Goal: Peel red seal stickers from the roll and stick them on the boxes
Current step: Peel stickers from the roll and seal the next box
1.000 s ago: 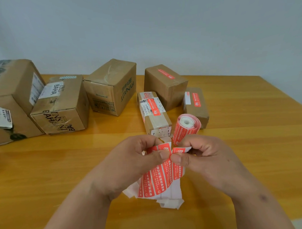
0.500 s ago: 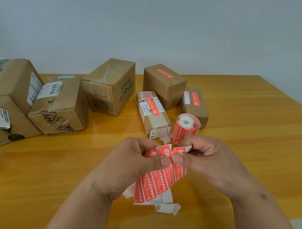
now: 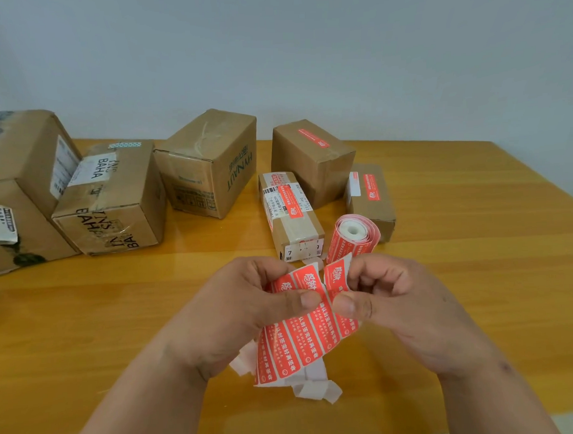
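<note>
Both hands (image 3: 249, 312) (image 3: 399, 310) pinch sticker strip (image 3: 299, 343); roll (image 3: 352, 237) touching boxes (image 3: 293, 216).

My desk (image 3: 459, 275) is made of shiny yellow-brown wood. Brown cardboard boxes sit along its far side. A big brown box (image 3: 21, 193) is at the far left, touching a box with black writing (image 3: 112, 203). Next to that stands a box with green letters (image 3: 208, 164). Three smaller boxes (image 3: 312, 157) with red stickers sit close together. The red and white sticker roll (image 3: 352, 239) lies just beside them.
</note>
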The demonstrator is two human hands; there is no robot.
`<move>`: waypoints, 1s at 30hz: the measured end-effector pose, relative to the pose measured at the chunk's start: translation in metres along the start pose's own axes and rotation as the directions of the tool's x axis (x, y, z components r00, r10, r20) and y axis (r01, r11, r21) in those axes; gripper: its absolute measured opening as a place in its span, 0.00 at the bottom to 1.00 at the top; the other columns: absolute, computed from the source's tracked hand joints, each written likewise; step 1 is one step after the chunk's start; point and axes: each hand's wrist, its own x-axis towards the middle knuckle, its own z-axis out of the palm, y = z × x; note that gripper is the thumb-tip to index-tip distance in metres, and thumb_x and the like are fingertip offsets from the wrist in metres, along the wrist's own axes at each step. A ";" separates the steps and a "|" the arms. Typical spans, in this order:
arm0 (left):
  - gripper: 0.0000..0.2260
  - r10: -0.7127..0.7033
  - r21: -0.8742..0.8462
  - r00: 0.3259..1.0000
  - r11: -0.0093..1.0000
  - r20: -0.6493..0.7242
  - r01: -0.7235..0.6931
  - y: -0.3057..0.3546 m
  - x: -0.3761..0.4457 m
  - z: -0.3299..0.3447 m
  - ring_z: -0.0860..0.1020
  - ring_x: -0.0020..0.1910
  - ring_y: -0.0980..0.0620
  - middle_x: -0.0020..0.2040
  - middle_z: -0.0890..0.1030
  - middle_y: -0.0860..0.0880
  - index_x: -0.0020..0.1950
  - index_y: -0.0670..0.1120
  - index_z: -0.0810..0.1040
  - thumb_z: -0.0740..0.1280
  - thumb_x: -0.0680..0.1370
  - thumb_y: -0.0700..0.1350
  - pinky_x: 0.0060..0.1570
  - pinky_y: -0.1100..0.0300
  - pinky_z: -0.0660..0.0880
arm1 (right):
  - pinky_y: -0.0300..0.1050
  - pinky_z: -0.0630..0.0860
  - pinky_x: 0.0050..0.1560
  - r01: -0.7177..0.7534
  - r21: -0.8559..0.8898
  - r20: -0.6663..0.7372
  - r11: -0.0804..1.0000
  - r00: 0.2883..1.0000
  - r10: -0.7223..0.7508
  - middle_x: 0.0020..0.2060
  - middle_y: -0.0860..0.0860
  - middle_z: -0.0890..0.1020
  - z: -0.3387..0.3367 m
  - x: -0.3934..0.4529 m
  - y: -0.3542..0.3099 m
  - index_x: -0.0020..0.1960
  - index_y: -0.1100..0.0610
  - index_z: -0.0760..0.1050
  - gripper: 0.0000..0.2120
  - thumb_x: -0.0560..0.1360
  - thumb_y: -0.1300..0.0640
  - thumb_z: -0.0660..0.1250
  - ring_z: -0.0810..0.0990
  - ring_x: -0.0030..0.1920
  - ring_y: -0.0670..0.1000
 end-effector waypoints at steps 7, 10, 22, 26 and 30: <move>0.17 -0.012 0.030 1.000 0.999 -0.007 0.013 0.004 0.000 0.000 0.85 0.48 0.46 0.48 0.86 0.46 0.51 0.45 0.83 0.77 0.65 0.50 0.51 0.52 0.78 | 0.38 0.75 0.38 0.001 -0.007 -0.028 1.000 1.000 -0.001 0.35 0.52 0.81 0.000 0.000 0.004 0.39 0.68 0.73 0.16 0.68 0.54 0.72 0.79 0.37 0.46; 0.15 -0.042 0.087 0.999 0.995 0.019 0.040 0.005 -0.001 0.002 0.85 0.47 0.48 0.47 0.86 0.47 0.49 0.47 0.84 0.78 0.64 0.49 0.50 0.54 0.79 | 0.36 0.74 0.37 0.030 -0.017 -0.028 0.999 0.999 -0.030 0.33 0.51 0.80 0.002 0.000 0.002 0.37 0.65 0.74 0.14 0.69 0.54 0.71 0.79 0.36 0.45; 0.17 -0.072 0.098 0.995 0.992 -0.063 0.078 0.003 0.000 0.005 0.85 0.43 0.45 0.42 0.86 0.44 0.46 0.43 0.83 0.80 0.63 0.51 0.49 0.52 0.81 | 0.51 0.71 0.39 0.009 -0.132 -0.138 0.991 0.990 -0.027 0.36 0.65 0.76 0.002 0.000 0.005 0.36 0.62 0.73 0.23 0.65 0.40 0.71 0.75 0.37 0.55; 0.22 -0.065 0.079 0.992 0.994 -0.110 0.074 0.001 0.002 0.004 0.85 0.44 0.43 0.43 0.86 0.43 0.49 0.41 0.82 0.80 0.62 0.51 0.53 0.47 0.79 | 0.48 0.69 0.39 0.012 -0.178 -0.183 0.984 0.982 -0.045 0.35 0.64 0.76 0.003 0.000 0.000 0.37 0.61 0.75 0.21 0.68 0.43 0.73 0.72 0.35 0.51; 0.18 -0.055 0.060 0.990 0.996 -0.127 0.063 0.002 0.003 0.004 0.85 0.43 0.44 0.42 0.86 0.44 0.46 0.42 0.83 0.77 0.60 0.50 0.48 0.52 0.80 | 0.49 0.72 0.40 -0.015 -0.184 -0.225 0.983 0.974 -0.027 0.34 0.60 0.78 0.005 0.001 -0.004 0.36 0.60 0.76 0.17 0.66 0.45 0.71 0.74 0.35 0.50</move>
